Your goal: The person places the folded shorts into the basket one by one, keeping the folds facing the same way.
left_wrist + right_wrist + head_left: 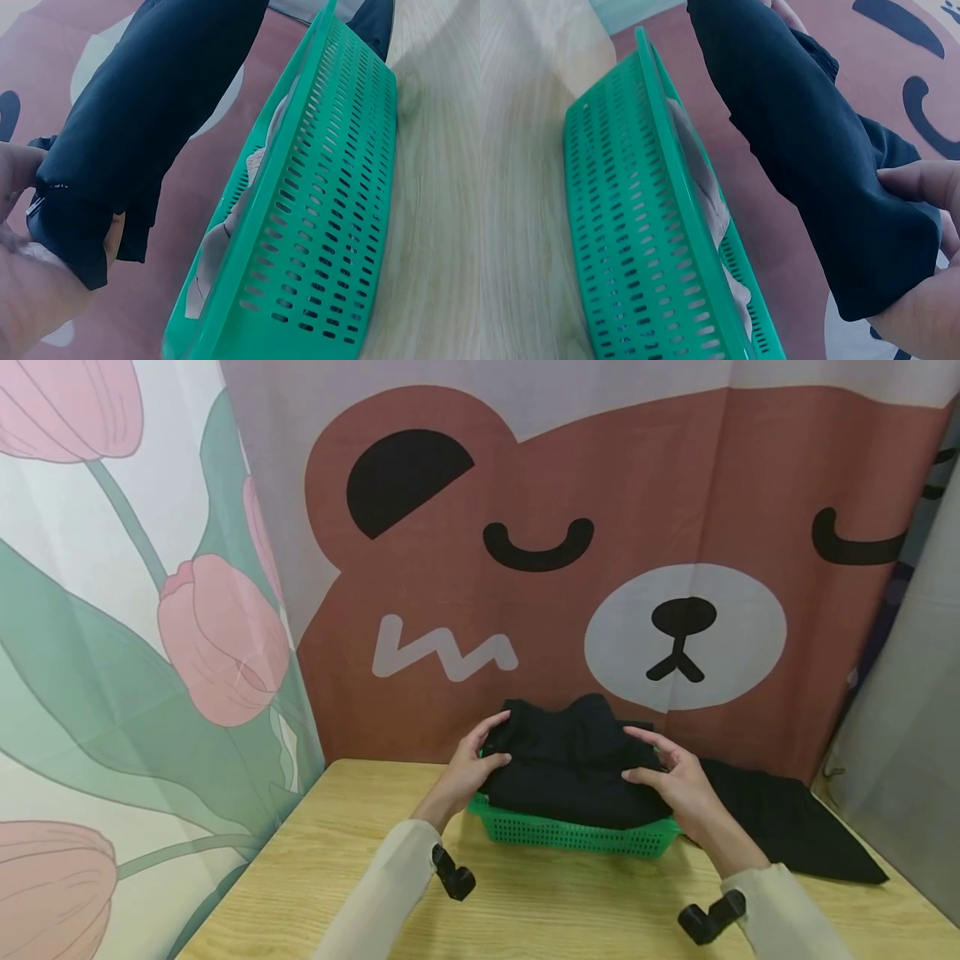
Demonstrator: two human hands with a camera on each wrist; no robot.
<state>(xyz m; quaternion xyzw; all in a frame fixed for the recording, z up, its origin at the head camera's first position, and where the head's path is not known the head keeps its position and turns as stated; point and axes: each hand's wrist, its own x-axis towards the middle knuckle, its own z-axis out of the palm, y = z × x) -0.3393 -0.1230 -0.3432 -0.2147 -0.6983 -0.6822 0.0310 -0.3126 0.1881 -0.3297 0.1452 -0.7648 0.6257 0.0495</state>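
Pale sleeves (386, 889) nearest; left hand (469, 766), right hand (681, 778) up, fingers (651, 737) gripping both ends of folded black cloth (577, 785), clear above green basket (577, 840) on worktop (360, 814).

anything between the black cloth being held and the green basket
Just an open gap between the black cloth and the green basket; both wrist views show only the printed backdrop there. Pale cloth lies inside the basket.

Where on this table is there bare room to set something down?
The table is bare left of the green basket and in front of it, between the sleeves. It is crowded right of the basket, where a flat black cloth lies, and over the basket, where the left hand and right hand hold another black cloth.
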